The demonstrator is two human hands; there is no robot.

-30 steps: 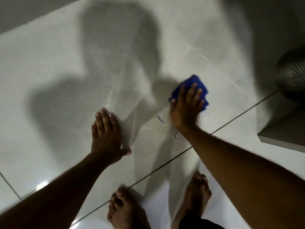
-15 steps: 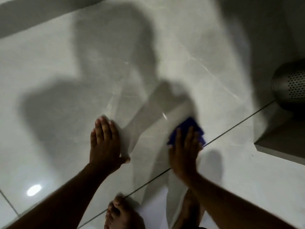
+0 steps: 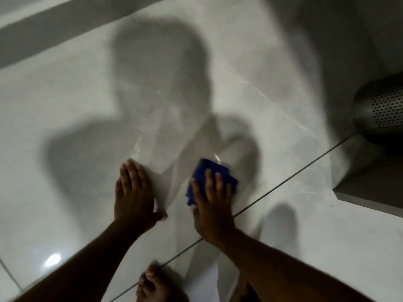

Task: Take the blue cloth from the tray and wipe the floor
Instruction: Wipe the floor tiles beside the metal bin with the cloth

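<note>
From the head camera, the right hand [image 3: 212,205] lies palm-down on the blue cloth [image 3: 209,177], fingers spread flat and pressing it against the pale tiled floor [image 3: 65,118] rather than gripping it. The cloth sits just above a dark grout line [image 3: 283,184]. Beside it, the left hand [image 3: 134,195] rests flat on the bare tile, fingers extended and together, holding nothing. A bare foot [image 3: 157,284] shows at the bottom edge. A perforated metal bin [image 3: 381,110] stands at the right, well apart from the cloth.

Floor [image 3: 65,192] open fwd/left; metal bin [image 3: 380,112] blocks right.
</note>
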